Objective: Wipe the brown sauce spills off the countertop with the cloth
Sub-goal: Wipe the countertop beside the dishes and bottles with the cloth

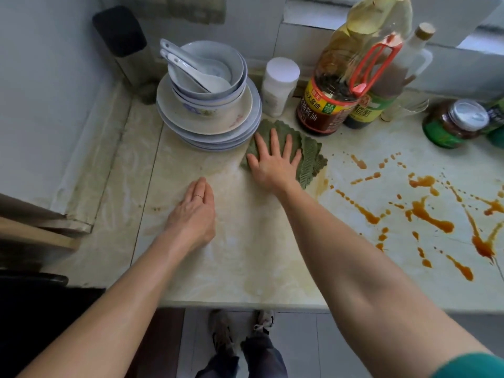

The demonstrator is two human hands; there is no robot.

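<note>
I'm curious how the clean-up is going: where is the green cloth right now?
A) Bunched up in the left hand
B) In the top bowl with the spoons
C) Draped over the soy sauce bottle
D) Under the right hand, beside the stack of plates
D: the right hand lies flat, fingers spread, on the green cloth next to the stack of plates, while the left hand rests on the bare countertop.

The right hand [272, 163] hides the cloth's [311, 156] middle.
</note>
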